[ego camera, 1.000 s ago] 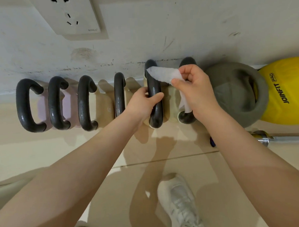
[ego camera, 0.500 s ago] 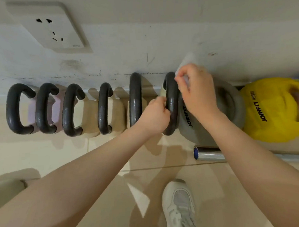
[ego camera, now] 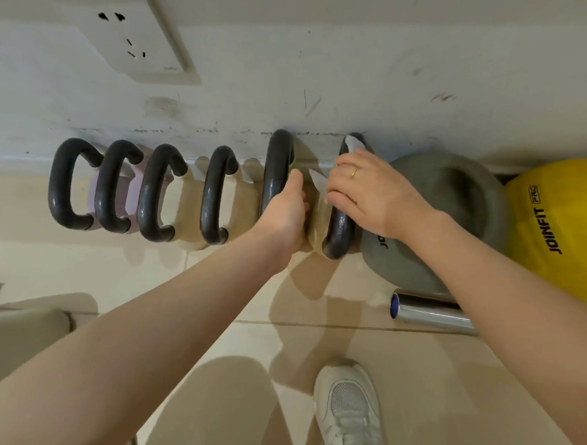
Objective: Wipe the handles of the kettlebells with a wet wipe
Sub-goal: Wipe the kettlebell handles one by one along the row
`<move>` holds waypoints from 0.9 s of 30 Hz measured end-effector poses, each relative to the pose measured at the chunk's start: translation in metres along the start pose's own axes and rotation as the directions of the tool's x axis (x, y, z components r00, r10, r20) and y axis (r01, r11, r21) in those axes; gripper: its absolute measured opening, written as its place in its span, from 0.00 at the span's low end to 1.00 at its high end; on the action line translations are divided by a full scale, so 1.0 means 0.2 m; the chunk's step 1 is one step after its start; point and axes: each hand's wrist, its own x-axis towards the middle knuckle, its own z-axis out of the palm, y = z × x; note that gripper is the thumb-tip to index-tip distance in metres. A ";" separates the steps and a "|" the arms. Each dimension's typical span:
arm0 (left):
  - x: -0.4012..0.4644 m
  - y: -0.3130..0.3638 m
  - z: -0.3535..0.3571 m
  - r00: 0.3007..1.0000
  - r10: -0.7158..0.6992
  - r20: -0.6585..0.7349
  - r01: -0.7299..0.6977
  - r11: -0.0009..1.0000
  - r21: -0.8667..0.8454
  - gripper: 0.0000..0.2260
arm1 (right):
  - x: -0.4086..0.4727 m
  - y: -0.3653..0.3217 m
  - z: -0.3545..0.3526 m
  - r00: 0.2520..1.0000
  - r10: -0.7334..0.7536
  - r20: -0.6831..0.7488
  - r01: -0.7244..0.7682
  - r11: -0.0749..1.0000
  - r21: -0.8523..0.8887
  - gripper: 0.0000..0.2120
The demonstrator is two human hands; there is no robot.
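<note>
White wet wipe (ego camera: pixel 319 184) sits bunched under the right hand (ego camera: pixel 371 195), fingers curled over it on the sixth kettlebell handle (ego camera: pixel 340 230) by the wall (ego camera: pixel 346 68). Left hand (ego camera: pixel 285 212) grips the fifth handle (ego camera: pixel 276 169). Handles stand close (little room between), so knuckles may scrape the wall, or the wipe could slip loose.

six black handles (ego camera: pixel 67 188) in a row at 10 to 12 o'clock | one grey kettlebell (ego camera: pixel 452 195) at 2 | one yellow kettlebell (ego camera: pixel 561 230) at 3 | one wipe (ego camera: pixel 319 184) | one bar (ego camera: pixel 430 314) | one socket (ego camera: pixel 122 38) at 11 | two hands (ego camera: pixel 285 216) | one shoe (ego camera: pixel 349 408) at 6
</note>
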 end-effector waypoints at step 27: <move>0.16 0.05 0.14 0.967 0.164 0.195 -0.242 0.827 0.508 0.16 | 0.01 0.14 0.04 0.988 0.154 0.011 -0.130 0.798 0.588 0.23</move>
